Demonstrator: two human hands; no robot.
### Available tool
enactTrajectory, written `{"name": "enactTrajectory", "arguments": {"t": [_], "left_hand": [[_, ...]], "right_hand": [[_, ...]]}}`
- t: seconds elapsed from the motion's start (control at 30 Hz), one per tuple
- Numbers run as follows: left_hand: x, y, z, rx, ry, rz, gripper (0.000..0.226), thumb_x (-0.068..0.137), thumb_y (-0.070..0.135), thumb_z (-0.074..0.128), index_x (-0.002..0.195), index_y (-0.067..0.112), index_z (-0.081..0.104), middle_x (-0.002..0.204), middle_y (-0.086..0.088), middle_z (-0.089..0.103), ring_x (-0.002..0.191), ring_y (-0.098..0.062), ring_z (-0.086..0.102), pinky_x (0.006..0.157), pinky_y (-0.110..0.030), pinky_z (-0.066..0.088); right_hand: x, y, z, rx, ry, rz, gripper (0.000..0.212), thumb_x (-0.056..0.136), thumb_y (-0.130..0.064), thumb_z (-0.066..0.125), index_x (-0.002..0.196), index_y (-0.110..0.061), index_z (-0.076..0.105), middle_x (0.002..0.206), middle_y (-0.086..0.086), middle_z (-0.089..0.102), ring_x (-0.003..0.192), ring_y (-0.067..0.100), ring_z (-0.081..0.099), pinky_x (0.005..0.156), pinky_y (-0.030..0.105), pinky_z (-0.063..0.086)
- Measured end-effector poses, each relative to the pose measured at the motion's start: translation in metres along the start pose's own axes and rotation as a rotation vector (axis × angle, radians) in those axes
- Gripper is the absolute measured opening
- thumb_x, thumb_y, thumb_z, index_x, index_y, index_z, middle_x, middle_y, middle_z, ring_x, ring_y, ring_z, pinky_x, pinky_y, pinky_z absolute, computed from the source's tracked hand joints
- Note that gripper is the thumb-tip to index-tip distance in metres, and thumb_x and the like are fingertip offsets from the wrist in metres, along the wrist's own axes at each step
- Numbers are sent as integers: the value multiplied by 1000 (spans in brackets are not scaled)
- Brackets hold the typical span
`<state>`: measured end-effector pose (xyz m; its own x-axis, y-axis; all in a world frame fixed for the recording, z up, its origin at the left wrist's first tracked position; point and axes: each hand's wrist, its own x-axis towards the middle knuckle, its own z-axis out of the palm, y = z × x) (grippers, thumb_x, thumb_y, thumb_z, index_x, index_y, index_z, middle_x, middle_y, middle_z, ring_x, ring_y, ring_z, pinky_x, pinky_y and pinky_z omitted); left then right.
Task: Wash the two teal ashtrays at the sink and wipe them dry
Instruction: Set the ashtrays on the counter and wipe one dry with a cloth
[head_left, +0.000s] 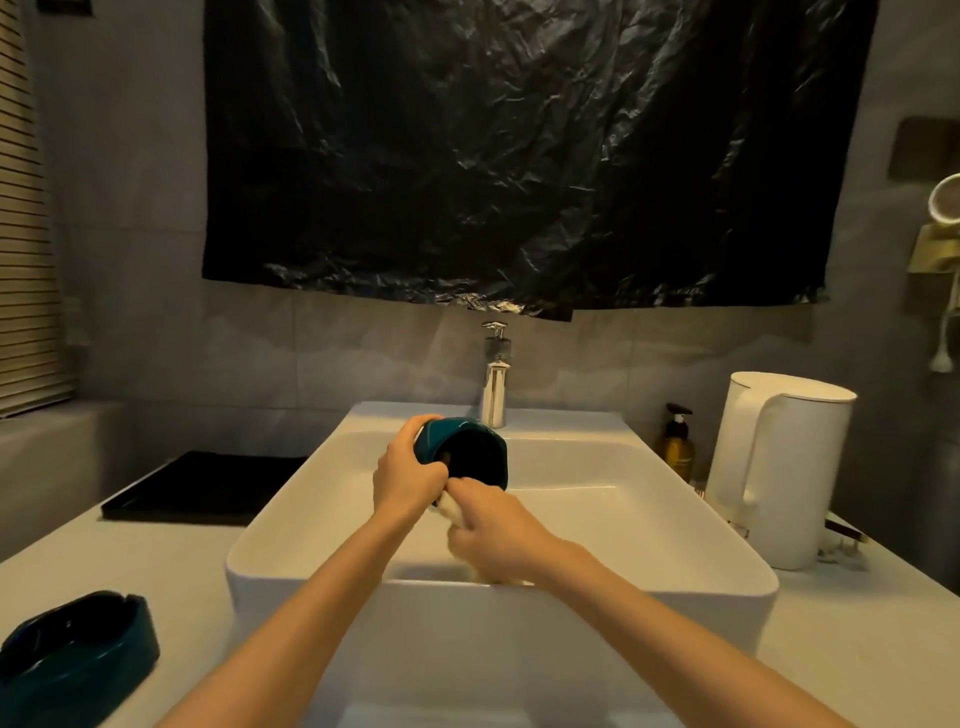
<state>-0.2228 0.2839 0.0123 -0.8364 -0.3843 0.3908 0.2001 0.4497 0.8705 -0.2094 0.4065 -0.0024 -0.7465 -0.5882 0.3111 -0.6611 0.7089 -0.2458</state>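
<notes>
**Item 1.** Teal ashtray (470, 447), held on edge above the white sink basin (291, 512), in front of the chrome tap (494, 387), with its hollow facing the viewer.
- Left hand (408, 470): grips the outer wall, fingers (413, 428) curled over the back and thumb at the front.
- Right hand (496, 535): fingers pinch a pale cloth (451, 512) against the lower rim.
- Handling, by judgement: stiff and glossy, likely ceramic or glass (so weighty for its size, and liable to chip on the basin). It would be slippery when wet. It is best held across the thick wall rather than by the rim.

**Item 2.** Second teal ashtray (72, 649), upright on the worktop (176, 561) left of the basin, well apart from both hands. Its hollow glints (wet or merely glazed, cannot tell).
</notes>
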Motion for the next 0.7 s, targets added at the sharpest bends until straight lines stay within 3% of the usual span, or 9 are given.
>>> {"name": "enactTrajectory", "arguments": {"t": [0.07, 0.17, 0.27, 0.37, 0.5, 0.53, 0.63, 0.7], "left_hand": [[0, -3, -5, -2, 22, 0, 57, 76, -10, 55, 123, 23, 53, 111, -2, 57, 110, -25, 54, 88, -35, 50], [1, -5, -8, 32, 13, -11, 57, 78, -8, 56, 127, 22, 51, 122, -6, 57, 115, -27, 52, 93, -37, 48], [-2, -4, -7, 68, -24, 28, 57, 78, -6, 58, 125, 25, 50, 120, -4, 58, 112, -27, 53, 92, -38, 50], [-3, -2, -5, 63, -4, 64, 58, 76, -7, 58, 123, 26, 52, 117, -3, 60, 110, -26, 54, 91, -37, 50], [-4, -1, -7, 45, 56, 80, 60, 73, -9, 58, 123, 23, 53, 117, -4, 61, 110, -25, 54, 87, -31, 47], [-5, -1, -8, 45, 61, 81, 60, 74, -9, 58, 124, 23, 53, 117, -4, 61, 111, -25, 54, 87, -31, 47], [-6, -3, -12, 125, 19, 84, 61, 74, -6, 59, 125, 26, 52, 117, -3, 61, 109, -25, 55, 88, -35, 49], [-8, -3, -12, 173, -34, 101, 62, 72, -4, 59, 126, 28, 51, 116, -1, 62, 107, -25, 56, 87, -35, 51]], "right_hand": [[1, -2, -5, 12, -41, 3, 28, 90, -11, 49, 116, -22, 52, 107, 0, 60, 91, 22, 58, 69, 33, 43], [-3, 15, -18, -543, 44, -155, 30, 95, -15, 49, 123, -23, 51, 119, -1, 57, 94, 26, 60, 58, 32, 37], [-4, 37, -29, -806, 45, -257, 33, 91, -16, 59, 123, -20, 52, 119, 1, 54, 94, 25, 55, 56, 30, 32], [-7, 33, -27, -740, 123, -225, 36, 78, -17, 75, 111, -22, 60, 105, 0, 60, 76, 21, 57, 49, 28, 28], [-4, 11, 1, -220, 29, -160, 34, 95, -12, 46, 127, -21, 48, 127, 0, 54, 99, 27, 59, 72, 33, 46], [-4, 11, 1, -234, 58, -191, 35, 95, -13, 45, 129, -23, 47, 127, 0, 54, 98, 27, 59, 72, 34, 47], [-5, 28, -15, -611, 95, -231, 33, 97, -15, 47, 128, -23, 46, 123, 1, 53, 91, 28, 58, 57, 33, 40], [-3, 45, -26, -848, 122, -325, 35, 87, -16, 64, 120, -25, 55, 114, -1, 56, 85, 22, 57, 51, 29, 32]]}}
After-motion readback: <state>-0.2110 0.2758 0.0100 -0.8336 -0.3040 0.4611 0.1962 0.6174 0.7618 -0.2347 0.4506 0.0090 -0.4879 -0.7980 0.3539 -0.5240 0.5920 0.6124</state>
